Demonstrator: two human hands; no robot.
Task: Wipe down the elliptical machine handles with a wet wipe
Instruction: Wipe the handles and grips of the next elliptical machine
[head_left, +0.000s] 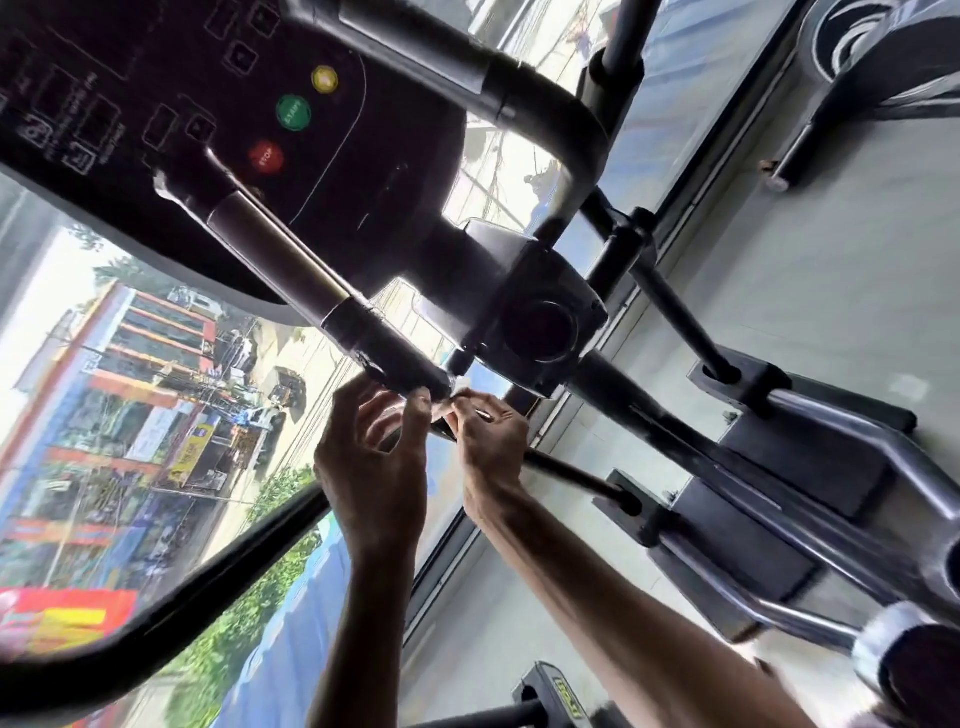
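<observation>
- View was tilted and backlit by the window, so fine detail at the fingertips was poor.
- Wet wipe (460, 394): only a small white scrap showed, at the very end of the fixed handle (358, 332), just below the console's (208, 104) lower edge and beside the pivot housing (545, 322).
- Right hand (488, 441): fingertips were pinched on the wipe, holding it against the handle's end cap.
- Left hand (371, 457): fingers were curled round the same handle end, with the thumb laid on its near side. It appeared to be steadying the handle or helping wrap the wipe; which one could not be told.
- Judged step: getting the wipe seated round the handle end before a stroke.
- Technique notes:
  - Open the wipe out. A bunched scrap would cover little of the tube.
  - Wrap it fully round, then draw it along the foam toward the metal sensor sleeve (275, 249), twisting so the underside is reached.
  - Keep the left hand's grip off the stretch being cleaned.
  - Wipe over the end cap itself, since palms rest there.
- Risk: a thin wipe could snag or tear at the edge of the cap.
- The upper handle (467, 78) at the console's far edge remained to be checked. Its state was not readable.
</observation>
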